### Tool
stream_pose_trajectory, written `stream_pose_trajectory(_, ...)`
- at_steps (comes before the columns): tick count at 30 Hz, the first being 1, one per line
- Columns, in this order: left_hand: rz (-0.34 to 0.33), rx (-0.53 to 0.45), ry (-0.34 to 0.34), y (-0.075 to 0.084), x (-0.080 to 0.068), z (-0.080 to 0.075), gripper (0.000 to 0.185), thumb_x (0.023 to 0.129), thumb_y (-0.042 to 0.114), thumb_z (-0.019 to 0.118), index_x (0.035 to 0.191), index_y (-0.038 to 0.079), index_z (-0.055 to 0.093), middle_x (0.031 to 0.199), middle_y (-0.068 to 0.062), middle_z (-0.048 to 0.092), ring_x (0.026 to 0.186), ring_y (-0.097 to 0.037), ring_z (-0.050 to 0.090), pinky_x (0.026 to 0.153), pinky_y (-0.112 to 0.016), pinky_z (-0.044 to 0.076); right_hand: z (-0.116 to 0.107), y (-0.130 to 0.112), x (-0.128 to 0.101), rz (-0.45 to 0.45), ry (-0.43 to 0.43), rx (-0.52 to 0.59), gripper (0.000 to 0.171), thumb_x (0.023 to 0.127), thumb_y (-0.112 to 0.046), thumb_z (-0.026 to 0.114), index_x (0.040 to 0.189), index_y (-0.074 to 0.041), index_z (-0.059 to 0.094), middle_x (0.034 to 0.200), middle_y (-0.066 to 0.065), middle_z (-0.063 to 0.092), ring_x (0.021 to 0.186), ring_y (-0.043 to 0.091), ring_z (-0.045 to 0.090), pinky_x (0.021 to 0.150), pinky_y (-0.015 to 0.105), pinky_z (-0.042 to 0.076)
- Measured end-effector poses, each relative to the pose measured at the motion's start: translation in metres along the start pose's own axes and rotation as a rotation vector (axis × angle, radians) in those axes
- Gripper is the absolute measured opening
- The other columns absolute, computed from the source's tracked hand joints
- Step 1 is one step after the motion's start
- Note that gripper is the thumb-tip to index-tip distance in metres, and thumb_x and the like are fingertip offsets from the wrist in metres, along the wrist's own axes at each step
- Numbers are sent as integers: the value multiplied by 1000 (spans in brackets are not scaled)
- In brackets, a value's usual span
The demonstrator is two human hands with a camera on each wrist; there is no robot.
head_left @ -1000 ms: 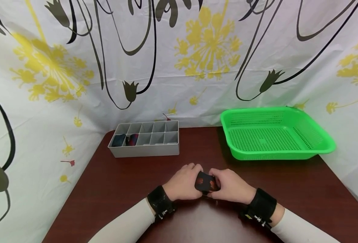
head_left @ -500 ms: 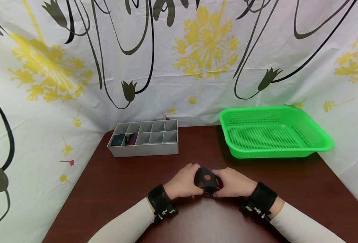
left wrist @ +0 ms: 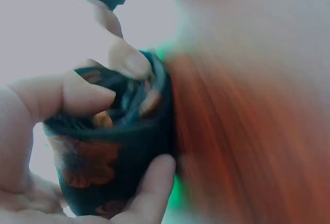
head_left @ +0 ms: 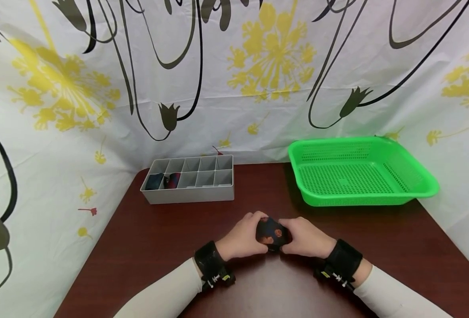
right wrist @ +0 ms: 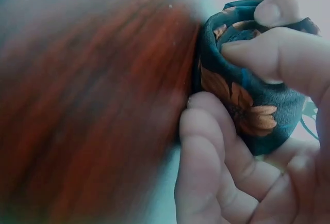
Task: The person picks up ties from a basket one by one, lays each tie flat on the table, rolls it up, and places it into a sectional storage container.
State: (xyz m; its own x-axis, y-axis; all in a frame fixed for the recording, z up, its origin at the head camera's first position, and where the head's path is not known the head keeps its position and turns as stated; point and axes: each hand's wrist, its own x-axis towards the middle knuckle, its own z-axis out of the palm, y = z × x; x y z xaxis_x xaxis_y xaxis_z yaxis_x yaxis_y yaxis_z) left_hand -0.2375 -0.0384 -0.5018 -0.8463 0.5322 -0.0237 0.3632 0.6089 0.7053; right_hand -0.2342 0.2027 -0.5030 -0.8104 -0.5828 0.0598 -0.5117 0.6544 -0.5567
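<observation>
Left hand (head_left: 242, 238): fingers and thumb curled round the left side of the rolled dark sock (head_left: 272, 233); the wrist view shows the thumb pressed at the roll's open end.
Right hand (head_left: 306, 238): curled round the right side of the same roll, thumb on top, fingers beneath.
Sock: dark fabric, orange flower print, bunched into a tight bundle; pinched between both hands, just above the brown table (head_left: 146, 247), near edge, centre.
Beyond left hand: grey divided organiser (head_left: 190, 180), well apart; two dark rolled items in its left front compartments.
Beyond right hand: green perforated basket (head_left: 359, 173), well apart.
Farthest: floral curtain backdrop (head_left: 234, 79).
</observation>
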Motion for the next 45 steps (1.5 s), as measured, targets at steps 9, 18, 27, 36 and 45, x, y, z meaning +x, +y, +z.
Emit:
stream_pose_trajectory(9,-151,-580,163,5,1,3,87,87,21,87,157,4,38,134,-19,63,113,-25,68,94,-40,61,0,-10,-1,27,183,-80,38,73,-13,85,103,-22,62,77,-11,59,63,2,51,59,22,44)
stream_pose_trajectory(18,-120,-857,100,12,-3,8,54,98,12,74,144,-6,52,127,-22,73,106,-20,74,86,-30,64,5,-21,-4,-14,372,-233,42,74,-17,91,105,-18,63,77,-11,61,67,2,55,62,22,47)
stream_pose_trajectory(27,-106,-1007,7,9,-3,13,45,101,10,71,141,-2,56,127,-17,71,95,-13,72,83,-26,62,11,-24,-6,-96,488,-252,42,75,-14,93,106,-17,64,85,-5,66,73,5,60,65,26,53)
stream_pose_trajectory(36,-120,-1089,54,7,-3,15,44,94,11,71,134,0,59,114,-6,68,89,-13,66,77,-24,58,10,-28,-5,-197,515,-135,52,77,-14,94,120,-17,65,107,0,74,86,8,69,70,28,59)
stream_pose_trajectory(45,-57,-863,413,-1,6,-70,51,83,1,76,131,1,58,116,-12,69,94,-18,71,74,-30,62,5,-9,0,-163,408,305,92,83,8,80,160,-10,33,100,9,69,84,6,67,75,26,59)
